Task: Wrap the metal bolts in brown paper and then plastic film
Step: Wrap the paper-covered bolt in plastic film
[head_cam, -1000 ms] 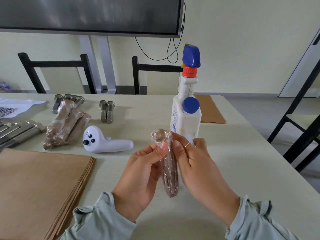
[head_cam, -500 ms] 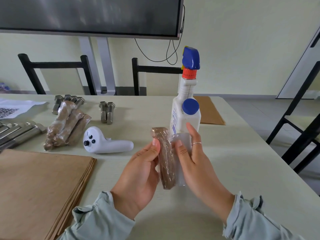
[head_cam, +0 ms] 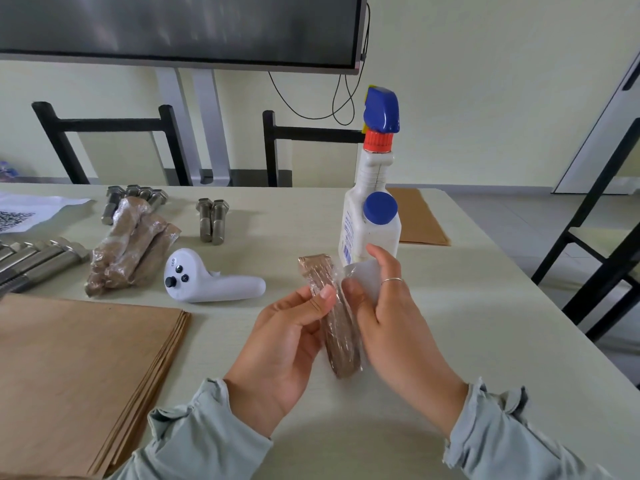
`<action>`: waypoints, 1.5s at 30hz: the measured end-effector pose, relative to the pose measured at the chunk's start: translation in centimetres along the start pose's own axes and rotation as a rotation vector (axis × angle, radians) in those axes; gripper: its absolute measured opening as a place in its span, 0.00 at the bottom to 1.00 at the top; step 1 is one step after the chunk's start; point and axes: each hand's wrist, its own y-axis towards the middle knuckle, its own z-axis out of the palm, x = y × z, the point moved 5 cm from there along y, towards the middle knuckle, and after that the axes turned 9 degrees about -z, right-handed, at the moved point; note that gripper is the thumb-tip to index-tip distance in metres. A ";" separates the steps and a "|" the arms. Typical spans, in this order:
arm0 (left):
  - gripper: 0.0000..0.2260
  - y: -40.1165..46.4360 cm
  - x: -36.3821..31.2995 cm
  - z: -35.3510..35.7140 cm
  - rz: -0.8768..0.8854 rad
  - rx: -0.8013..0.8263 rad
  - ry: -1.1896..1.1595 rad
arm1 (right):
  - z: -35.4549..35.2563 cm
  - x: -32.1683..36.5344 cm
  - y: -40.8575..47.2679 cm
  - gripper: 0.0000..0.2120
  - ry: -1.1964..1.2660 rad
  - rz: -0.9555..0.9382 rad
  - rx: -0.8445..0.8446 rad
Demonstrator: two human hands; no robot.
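Held above the table (head_cam: 467, 323), between both hands: bolt (head_cam: 337, 327) in brown paper, long axis running away from the body, top tilted slightly left. Left hand (head_cam: 287, 344) pinching its left flank, fingertips near mid-length. Right hand (head_cam: 388, 323) curled round the right side, gripping a loose flap of film (head_cam: 360, 275). Likely next: flap drawn leftward across the axis

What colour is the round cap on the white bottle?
Blue, on the round cap of the white bottle; head view.
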 end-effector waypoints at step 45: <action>0.19 0.2 0.3 1.2 0.044 0.140 0.110 | 0.6 -1.0 0.3 0.33 0.415 0.151 -0.041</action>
